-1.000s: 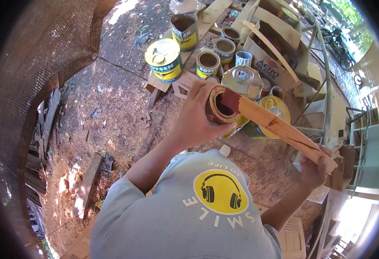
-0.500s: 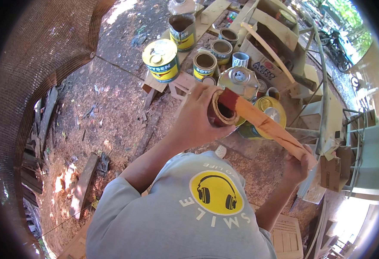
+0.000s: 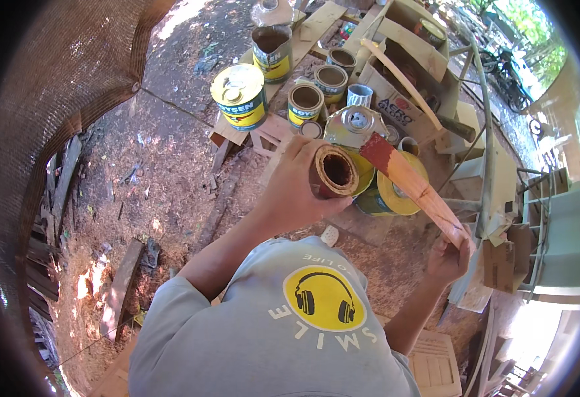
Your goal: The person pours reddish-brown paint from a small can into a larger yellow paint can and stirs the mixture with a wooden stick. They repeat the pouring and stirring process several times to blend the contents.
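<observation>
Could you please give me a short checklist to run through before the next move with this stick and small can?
1. Left grip wrapped around the small can: ok.
2. Right grip on the unpainted end of the wooden stick: ok.
3. Stick's red end outside the small can's mouth: ok.
4. Enough left inside the small can: cannot tell, the inside is dark.
5. Open cans ahead covered: not ok, their tops are bare.

brown mesh screen (image 3: 72, 86), sunlit dirt ground (image 3: 151, 198)
</observation>
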`<state>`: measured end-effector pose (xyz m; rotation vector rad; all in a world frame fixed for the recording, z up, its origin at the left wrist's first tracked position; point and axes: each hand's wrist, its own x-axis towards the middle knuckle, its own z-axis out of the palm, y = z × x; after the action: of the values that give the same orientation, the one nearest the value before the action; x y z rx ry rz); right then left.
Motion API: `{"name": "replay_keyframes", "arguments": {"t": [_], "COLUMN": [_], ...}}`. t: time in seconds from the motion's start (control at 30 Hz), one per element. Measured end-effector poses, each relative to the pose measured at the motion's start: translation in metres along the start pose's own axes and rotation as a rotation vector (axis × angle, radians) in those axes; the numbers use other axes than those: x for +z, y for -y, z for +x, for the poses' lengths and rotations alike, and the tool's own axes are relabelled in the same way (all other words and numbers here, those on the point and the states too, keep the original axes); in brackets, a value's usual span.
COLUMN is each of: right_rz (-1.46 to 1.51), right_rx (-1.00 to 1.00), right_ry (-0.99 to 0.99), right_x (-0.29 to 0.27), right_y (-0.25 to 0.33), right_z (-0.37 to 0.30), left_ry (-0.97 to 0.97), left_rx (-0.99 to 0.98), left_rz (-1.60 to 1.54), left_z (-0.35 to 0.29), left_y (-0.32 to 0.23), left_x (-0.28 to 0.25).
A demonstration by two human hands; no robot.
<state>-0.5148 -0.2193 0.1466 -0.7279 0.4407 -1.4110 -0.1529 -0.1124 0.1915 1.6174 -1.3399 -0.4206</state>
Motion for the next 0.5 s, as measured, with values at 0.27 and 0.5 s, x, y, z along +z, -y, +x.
{"name": "replay_keyframes", "arguments": {"t": [0.27,0.5], "right_rz": [0.012,-0.091], "right_rx": [0.121,0.153], "right_ry": [-0.016,0.032], "right_x": [-0.003,-0.011], "right_y": [-0.002,-0.004], "right_z": [0.004,0.005], "left_ry": [0.011,-0.077], "left_rx": [0.025,0.131], "left_rz": [0.015,0.153], "left_z": [0.001,0.006], "left_y": [0.000,0.002], "left_x": [-0.001,0.000]}}
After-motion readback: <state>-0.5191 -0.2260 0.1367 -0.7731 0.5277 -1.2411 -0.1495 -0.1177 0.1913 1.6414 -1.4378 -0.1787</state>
